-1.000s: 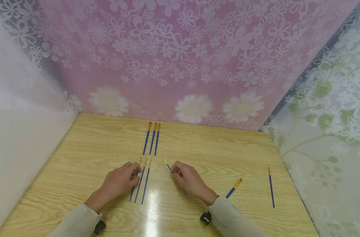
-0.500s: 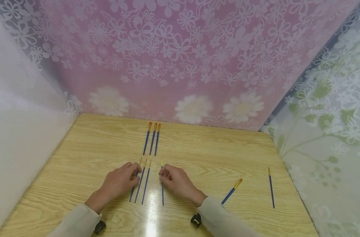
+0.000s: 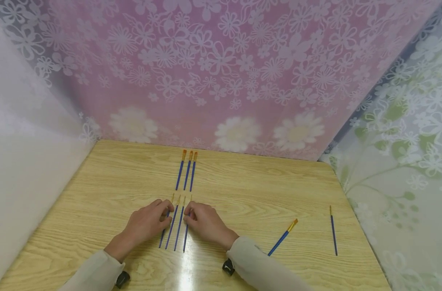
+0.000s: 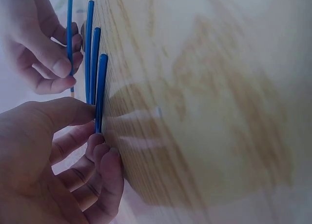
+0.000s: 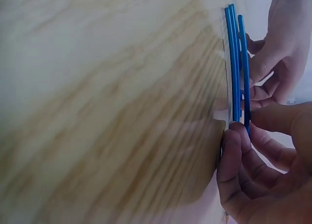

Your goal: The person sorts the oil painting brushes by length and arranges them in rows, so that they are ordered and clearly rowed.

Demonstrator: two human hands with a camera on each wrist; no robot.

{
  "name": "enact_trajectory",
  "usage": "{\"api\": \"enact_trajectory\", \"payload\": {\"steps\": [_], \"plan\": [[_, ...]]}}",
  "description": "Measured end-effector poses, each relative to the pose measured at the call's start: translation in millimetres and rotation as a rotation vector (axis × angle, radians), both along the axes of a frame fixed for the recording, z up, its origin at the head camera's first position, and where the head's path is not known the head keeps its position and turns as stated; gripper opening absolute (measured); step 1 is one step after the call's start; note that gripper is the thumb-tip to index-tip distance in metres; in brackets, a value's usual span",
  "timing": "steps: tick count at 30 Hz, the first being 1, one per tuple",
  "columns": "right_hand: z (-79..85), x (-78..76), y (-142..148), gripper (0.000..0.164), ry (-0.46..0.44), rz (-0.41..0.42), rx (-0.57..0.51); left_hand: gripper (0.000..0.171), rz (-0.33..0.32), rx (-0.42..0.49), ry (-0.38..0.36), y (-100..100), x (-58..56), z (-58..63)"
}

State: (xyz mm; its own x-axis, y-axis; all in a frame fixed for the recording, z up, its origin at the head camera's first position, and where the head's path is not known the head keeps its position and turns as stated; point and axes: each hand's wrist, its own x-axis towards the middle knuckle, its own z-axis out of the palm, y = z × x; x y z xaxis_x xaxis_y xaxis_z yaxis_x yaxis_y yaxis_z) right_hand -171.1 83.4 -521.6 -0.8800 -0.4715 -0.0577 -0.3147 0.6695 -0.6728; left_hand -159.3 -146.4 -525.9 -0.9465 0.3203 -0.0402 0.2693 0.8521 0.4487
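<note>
In the head view my right hand [image 3: 208, 224] pinches a thin blue paintbrush [image 3: 185, 239] between thumb and fingers, bristles pointing away from me. Left of it, two similar paintbrushes, one [image 3: 171, 226] beside the other [image 3: 179, 228], lie side by side on the table. My left hand [image 3: 148, 220] has thumb and fingertips around the leftmost paintbrush [image 3: 161, 238] of this row, which lies on the table. The left wrist view shows the right hand's paintbrush [image 4: 69, 33] slightly apart from the others. Both hands partly hide the ferrules and handles.
Farther back, three flat-tipped paintbrushes [image 3: 187, 173] form another row. To the right lie an angled paintbrush [image 3: 282, 239], its lower end near my right sleeve, and a thin paintbrush [image 3: 333, 236]. The wooden table [image 3: 261, 182] meets a floral curtain [image 3: 221, 81] at the back.
My right hand has moved left with its paintbrush, turning it from slanted to nearly parallel with the row, and now holds it close beside the third one. My left hand has stayed still.
</note>
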Motion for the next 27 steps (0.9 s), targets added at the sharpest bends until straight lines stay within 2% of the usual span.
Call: {"api": "enact_trajectory", "payload": {"steps": [7, 11, 27], "plan": [[0.4, 0.9, -6.3, 0.004, 0.055, 0.011, 0.105, 0.020, 0.003, -0.001, -0.003, 0.3, 0.5, 0.4], [0.5, 1.5, -9.3, 0.004, 0.057, 0.011, 0.137, 0.020, 0.004, -0.003, -0.006, 0.3, 0.5, 0.5], [-2.2, 2.0, -12.0, 0.004, 0.082, 0.019, 0.162, 0.019, 0.004, -0.002, -0.003, 0.6, 0.1, 1.1]]}}
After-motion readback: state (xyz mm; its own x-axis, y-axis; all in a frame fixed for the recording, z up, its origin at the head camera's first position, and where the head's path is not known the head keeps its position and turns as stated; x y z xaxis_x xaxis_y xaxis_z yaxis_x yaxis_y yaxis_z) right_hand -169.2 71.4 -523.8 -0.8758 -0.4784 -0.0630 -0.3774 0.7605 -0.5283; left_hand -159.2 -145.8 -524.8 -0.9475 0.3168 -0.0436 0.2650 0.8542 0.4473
